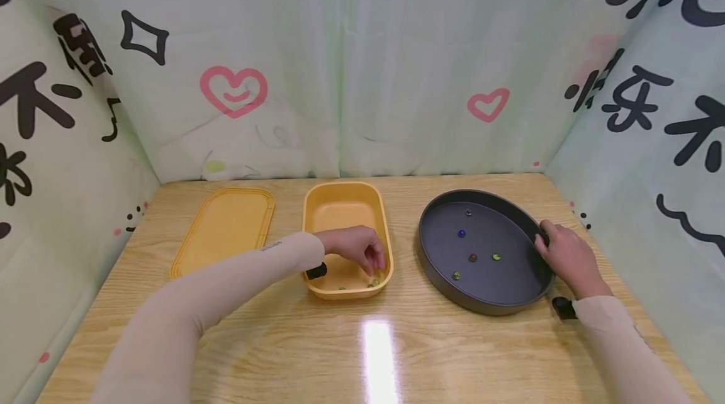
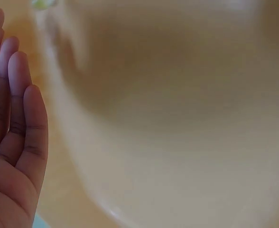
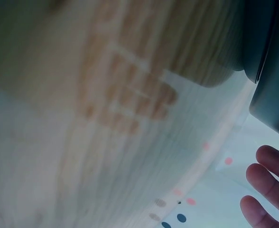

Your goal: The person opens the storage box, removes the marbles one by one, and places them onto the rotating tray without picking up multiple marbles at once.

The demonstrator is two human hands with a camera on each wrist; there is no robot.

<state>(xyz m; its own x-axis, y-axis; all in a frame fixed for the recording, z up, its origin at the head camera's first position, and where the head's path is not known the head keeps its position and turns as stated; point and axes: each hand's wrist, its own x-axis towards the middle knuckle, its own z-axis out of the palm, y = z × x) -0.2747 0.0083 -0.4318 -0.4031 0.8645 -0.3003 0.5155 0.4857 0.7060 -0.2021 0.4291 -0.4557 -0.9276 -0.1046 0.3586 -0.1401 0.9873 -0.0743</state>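
My left hand (image 1: 362, 250) reaches into a yellow rectangular container (image 1: 347, 295), fingers pointing down near small greenish marbles (image 1: 374, 282) at its front right. In the left wrist view its fingers (image 2: 34, 123) look nearly straight, and nothing shows between them; a blurred green-white marble (image 2: 43, 4) lies at the top edge. On the right stands a round dark pan (image 1: 481, 304) holding several small marbles, among them a blue one (image 1: 462, 233), a reddish one (image 1: 472, 258) and a green one (image 1: 496, 257). My right hand (image 1: 572, 259) grips the pan's right rim, thumb over the edge.
A flat yellow lid (image 1: 226, 228) lies on the wooden table (image 1: 294, 353), left of the container. Printed curtains (image 1: 340, 77) close off the back and both sides. Dark wrist cameras (image 1: 563, 308) sit below both wrists.
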